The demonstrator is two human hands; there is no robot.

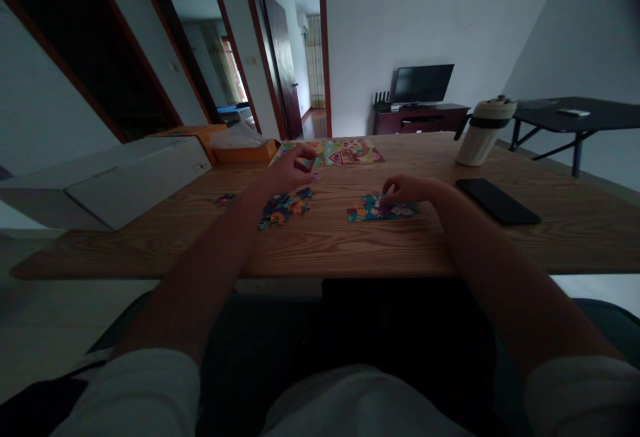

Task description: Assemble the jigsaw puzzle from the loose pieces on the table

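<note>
My left hand [291, 170] is raised over the table, thumb and fingers curled together at a small purple-and-pink puzzle piece [316, 177]. Below it lies a pile of loose jigsaw pieces [285, 209], dark blue with orange bits; my forearm covers part of it. To the right, a partly joined jigsaw puzzle [365, 212] in teal with flowers lies flat. My right hand [407, 189] is bent over its far edge, fingertips down on it; whether a piece is between them is hidden. Behind my left hand lies a colourful picture sheet [353, 152].
A long white box [135, 180] and an orange box [245, 154] with white plastic stand at the left. On the right are a black phone-like slab [497, 201] and a cream tumbler [485, 134] with a handle. The wooden table's front edge [300, 273] runs before me.
</note>
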